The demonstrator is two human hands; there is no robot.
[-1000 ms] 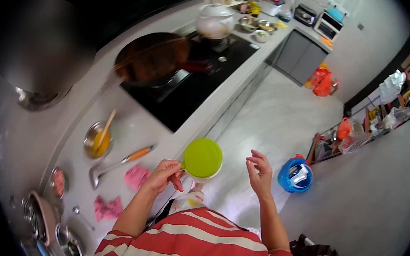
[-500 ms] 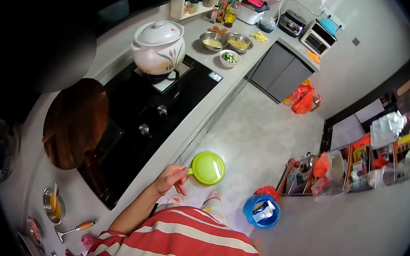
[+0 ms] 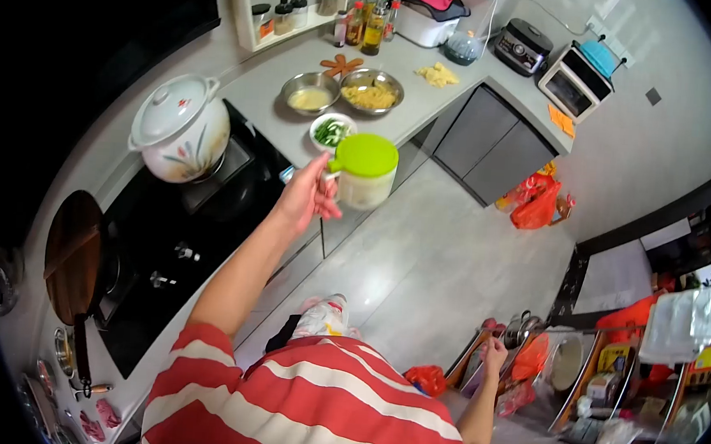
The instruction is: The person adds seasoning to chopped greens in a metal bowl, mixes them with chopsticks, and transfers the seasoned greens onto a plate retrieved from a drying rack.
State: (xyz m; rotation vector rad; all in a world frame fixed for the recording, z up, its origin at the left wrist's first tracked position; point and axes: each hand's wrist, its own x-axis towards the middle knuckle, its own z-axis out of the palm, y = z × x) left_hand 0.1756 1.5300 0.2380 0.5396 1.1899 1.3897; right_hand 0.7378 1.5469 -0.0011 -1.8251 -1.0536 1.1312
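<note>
My left hand is closed on the handle of a clear jar with a bright green lid. The jar is upright in the air, by the front edge of the counter, and what is inside looks pale and blurred. Just behind it on the counter stands a white bowl of chopped greens, partly covered by the jar. My right hand is out at the lower right, close to the storage rack, its fingers loosely apart with nothing visible in them.
A lidded white pot stands on the black stove, with a wooden-lidded pan nearer me. Two metal bowls and seasoning bottles are farther along the counter. A loaded storage rack lines the right side. Red bags sit on the floor.
My left hand has raised the green-lidded jar forward toward the counter bowls. My right hand has come into view near the rack. The view has shifted, and the blue bin has left it.
</note>
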